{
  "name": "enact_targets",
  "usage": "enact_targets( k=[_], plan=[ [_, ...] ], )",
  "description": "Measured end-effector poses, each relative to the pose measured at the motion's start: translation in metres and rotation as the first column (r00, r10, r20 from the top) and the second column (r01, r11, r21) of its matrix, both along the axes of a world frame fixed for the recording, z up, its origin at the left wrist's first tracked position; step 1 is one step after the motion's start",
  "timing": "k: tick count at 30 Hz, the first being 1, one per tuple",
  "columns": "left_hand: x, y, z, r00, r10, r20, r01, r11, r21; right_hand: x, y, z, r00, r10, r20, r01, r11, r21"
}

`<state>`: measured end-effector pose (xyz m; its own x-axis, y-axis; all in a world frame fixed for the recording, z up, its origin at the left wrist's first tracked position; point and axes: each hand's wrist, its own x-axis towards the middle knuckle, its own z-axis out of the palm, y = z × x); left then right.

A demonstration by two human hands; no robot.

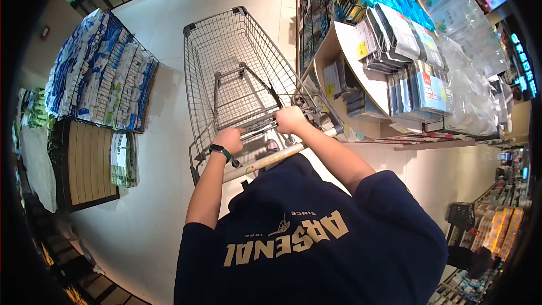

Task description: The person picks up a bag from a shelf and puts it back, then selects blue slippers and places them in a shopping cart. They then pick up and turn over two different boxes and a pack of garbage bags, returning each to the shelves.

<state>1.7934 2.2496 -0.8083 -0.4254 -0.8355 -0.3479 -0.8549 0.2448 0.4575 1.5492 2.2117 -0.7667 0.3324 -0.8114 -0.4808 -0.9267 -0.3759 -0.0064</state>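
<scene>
A grey wire shopping cart [206, 51] stands in front of me, its basket stretching away from my body. My left hand [228, 140] is closed around the grey bar at the cart's near end, and a dark watch on a green band [221, 152] sits on that wrist. Farther right along the same bar, my right hand [289, 120] is also closed on it. Some fingers of both hands are hidden beneath. Between my hands and my torso runs the pale push handle [259, 164], printed with coloured marks.
Blue and white packages fill a wire display [104, 73] at left, above a slatted wooden stand [90, 161]. Close on the cart's right, a shelf unit [375, 87] holds packaged goods with price tags. Pale floor [161, 141] separates cart and left display. Another person [471, 260] is at lower right.
</scene>
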Motion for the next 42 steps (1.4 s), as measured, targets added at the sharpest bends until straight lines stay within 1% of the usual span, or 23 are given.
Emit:
enact_targets(
  k=[2,6,9,11,13,15,20,23,27,28,31,33,36,40,42],
  plan=[
    [0.002,-0.008,0.001,1.000,-0.001,0.011,0.001,1.000,-0.005,0.002,-0.004,-0.004,0.999,-0.028,0.024,0.029,0.999,-0.028],
    [0.010,-0.025,-0.007,1.000,-0.017,0.017,0.018,1.000,-0.022,0.006,-0.015,-0.003,0.998,0.006,0.056,-0.001,0.997,-0.082],
    [0.010,-0.040,0.003,0.999,-0.034,0.037,0.036,0.998,-0.060,0.008,-0.029,-0.007,0.999,-0.012,0.047,0.015,0.998,-0.063],
    [0.012,-0.053,0.004,0.998,-0.033,0.058,0.035,0.999,-0.036,0.008,-0.039,-0.006,0.999,0.007,0.054,-0.003,0.998,-0.069],
    [0.013,-0.066,-0.001,0.999,-0.029,0.032,0.030,0.998,-0.049,0.009,-0.051,-0.006,0.999,-0.009,0.049,0.012,0.998,-0.064],
    [0.013,-0.082,0.001,0.998,-0.021,0.057,0.023,0.999,-0.022,0.008,-0.064,-0.007,0.996,0.004,0.085,0.004,0.995,-0.096],
    [0.016,-0.126,0.008,0.997,-0.031,0.076,0.032,0.999,-0.005,0.011,-0.102,0.000,0.996,-0.040,0.084,0.043,0.998,-0.041],
    [0.018,-0.153,0.012,0.998,-0.032,0.054,0.033,0.999,-0.005,0.012,-0.127,-0.011,0.994,-0.042,0.105,0.050,0.996,-0.073],
    [0.020,-0.186,0.002,0.996,-0.017,0.085,0.023,0.997,-0.073,0.014,-0.157,-0.009,0.986,-0.099,0.135,0.107,0.993,-0.051],
    [0.021,-0.197,0.004,0.986,-0.060,0.157,0.066,0.997,-0.034,0.016,-0.165,-0.010,0.986,-0.105,0.126,0.110,0.993,-0.036],
    [0.022,-0.220,0.005,0.985,-0.036,0.169,0.044,0.998,-0.043,0.019,-0.187,-0.012,0.986,-0.118,0.121,0.124,0.991,-0.040],
    [0.021,-0.235,0.005,0.981,-0.028,0.190,0.038,0.998,-0.049,0.019,-0.202,-0.011,0.982,-0.136,0.128,0.139,0.990,-0.013],
    [0.026,-0.261,-0.009,0.978,-0.043,0.202,0.066,0.992,-0.110,0.021,-0.223,-0.011,0.978,-0.158,0.138,0.164,0.986,-0.037],
    [0.025,-0.295,-0.011,0.980,-0.044,0.194,0.067,0.991,-0.118,0.020,-0.254,-0.013,0.977,-0.154,0.150,0.163,0.985,-0.051],
    [0.026,-0.311,-0.012,0.980,-0.050,0.193,0.081,0.985,-0.154,0.020,-0.271,-0.012,0.974,-0.179,0.136,0.186,0.982,-0.037]
  ],
)
